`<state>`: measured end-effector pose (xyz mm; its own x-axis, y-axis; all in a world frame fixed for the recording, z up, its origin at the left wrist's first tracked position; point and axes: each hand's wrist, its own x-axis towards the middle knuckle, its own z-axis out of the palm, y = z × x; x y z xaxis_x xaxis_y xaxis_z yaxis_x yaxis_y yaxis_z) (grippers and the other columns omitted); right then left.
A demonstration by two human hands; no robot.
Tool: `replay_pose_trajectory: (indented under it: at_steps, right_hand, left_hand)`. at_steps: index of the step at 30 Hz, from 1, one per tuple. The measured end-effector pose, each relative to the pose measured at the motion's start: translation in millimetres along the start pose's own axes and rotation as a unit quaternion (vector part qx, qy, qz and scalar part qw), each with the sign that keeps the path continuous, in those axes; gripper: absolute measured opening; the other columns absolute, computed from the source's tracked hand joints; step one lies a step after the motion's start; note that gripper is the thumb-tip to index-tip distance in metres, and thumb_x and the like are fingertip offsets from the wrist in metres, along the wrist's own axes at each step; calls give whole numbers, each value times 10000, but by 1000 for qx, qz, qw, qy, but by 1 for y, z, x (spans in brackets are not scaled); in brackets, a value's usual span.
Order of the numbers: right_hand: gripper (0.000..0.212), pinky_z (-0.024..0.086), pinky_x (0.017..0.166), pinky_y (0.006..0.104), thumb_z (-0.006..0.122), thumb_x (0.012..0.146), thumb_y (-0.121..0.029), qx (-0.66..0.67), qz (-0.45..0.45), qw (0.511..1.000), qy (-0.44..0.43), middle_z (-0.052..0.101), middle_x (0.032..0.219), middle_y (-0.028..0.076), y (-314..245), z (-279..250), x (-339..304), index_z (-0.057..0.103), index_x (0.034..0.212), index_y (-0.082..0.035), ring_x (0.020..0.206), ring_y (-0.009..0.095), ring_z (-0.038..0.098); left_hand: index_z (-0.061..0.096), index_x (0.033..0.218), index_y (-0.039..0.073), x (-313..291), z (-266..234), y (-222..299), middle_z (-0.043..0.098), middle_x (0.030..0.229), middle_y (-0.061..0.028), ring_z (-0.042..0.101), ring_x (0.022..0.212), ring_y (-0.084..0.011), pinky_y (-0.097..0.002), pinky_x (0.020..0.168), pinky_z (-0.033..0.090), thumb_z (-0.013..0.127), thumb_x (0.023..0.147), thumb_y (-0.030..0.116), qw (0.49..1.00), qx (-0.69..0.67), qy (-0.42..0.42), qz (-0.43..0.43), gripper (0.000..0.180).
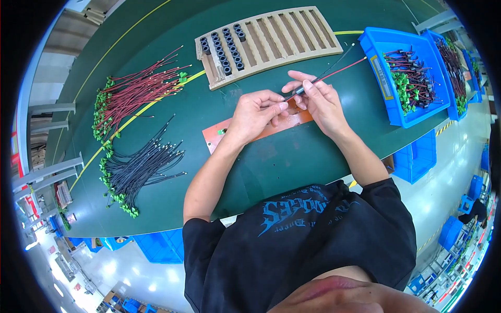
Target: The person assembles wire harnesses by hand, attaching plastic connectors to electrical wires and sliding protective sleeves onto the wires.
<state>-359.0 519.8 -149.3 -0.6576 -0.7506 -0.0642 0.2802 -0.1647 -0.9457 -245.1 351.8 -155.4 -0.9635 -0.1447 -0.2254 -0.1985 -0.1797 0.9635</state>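
My right hand [324,104] pinches a small black cylindrical core [298,91] between thumb and fingers. A red wire [342,68] and a black wire run out of the core to the upper right, their tips bare. On the core's other side, my left hand [255,116] is closed on the wires, whose far ends are hidden by its fingers. Both hands are above an orange board [213,136] on the green table. A small green piece [222,131] sits on that board, left of my left wrist.
A slotted wooden tray [271,49] lies behind my hands, several black cores [226,49] in its left slots. Bundles of red wires [141,86] and black wires [146,161] with green connectors lie at left. Blue bins [392,107] of wired parts stand at right.
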Motion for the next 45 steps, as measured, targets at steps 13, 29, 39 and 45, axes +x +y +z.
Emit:
replay_pose_trajectory:
  at_steps: [13, 29, 39, 45]
  right_hand:
    - [267, 503, 948, 397, 534, 979, -124, -315, -113, 941, 51, 650, 1150, 162, 17, -19, -4, 579, 1192, 29, 1138, 263, 608]
    - [262, 441, 653, 216, 510, 1063, -206, -152, -30, 980, -122, 642, 866, -5, -1, -16, 12, 661, 1064, 8, 702, 48, 492]
    - [297, 493, 708, 227, 555, 1044, -208, -180, 23, 958, -222, 679, 924, 23, 2, -5, 38, 642, 1208, 24, 771, 61, 573]
    - [264, 504, 794, 246, 552, 1047, -210, -195, 29, 964, -181, 666, 924, 47, 13, -8, 46, 644, 1156, 13, 826, 91, 592]
  left_hand:
    - [750, 967, 112, 27, 54, 98, 630, 1243, 15, 560, 1020, -142, -276, 830, 467, 663, 757, 154, 468, 700, -58, 536, 231]
    - [617, 732, 51, 30, 5, 111, 558, 722, -31, 590, 780, -182, -298, 708, 490, 677, 700, 160, 329, 833, -12, 444, 129]
    - [641, 994, -18, -12, 5, 57, 686, 798, -67, 530, 577, -104, -275, 570, 482, 595, 1008, 138, 911, 263, 269, 168, 163]
    - [623, 1014, 2, 1, 19, -14, 658, 812, -42, 520, 620, -57, -210, 564, 431, 551, 1045, 159, 931, -145, 270, 201, 175]
